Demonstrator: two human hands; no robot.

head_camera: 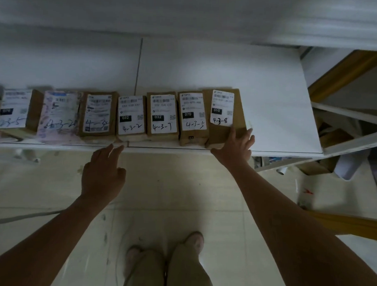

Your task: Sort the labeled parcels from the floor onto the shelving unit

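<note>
Rightmost parcel (235,102) is being pressed into place on the shelf (279,108).
The right hand (235,148) is being laid on its front, fingers (233,133) straight and apart; the left hand (102,170) is being held loose, empty. The carton is probably light and stiff, best taken by its sides.

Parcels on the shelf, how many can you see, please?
7 parcels in one row at the shelf front; the right hand touches the rightmost. Another may hide far left.

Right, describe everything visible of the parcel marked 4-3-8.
The 4-3-8 parcel is a brown cardboard box, rightmost in the row on the white shelf, close against the 4-3-5 parcel. Its white label, slightly crooked, carries barcodes, a black block reading 010 and the handwritten number. The right hand rests straight-fingered on its near end.
</note>
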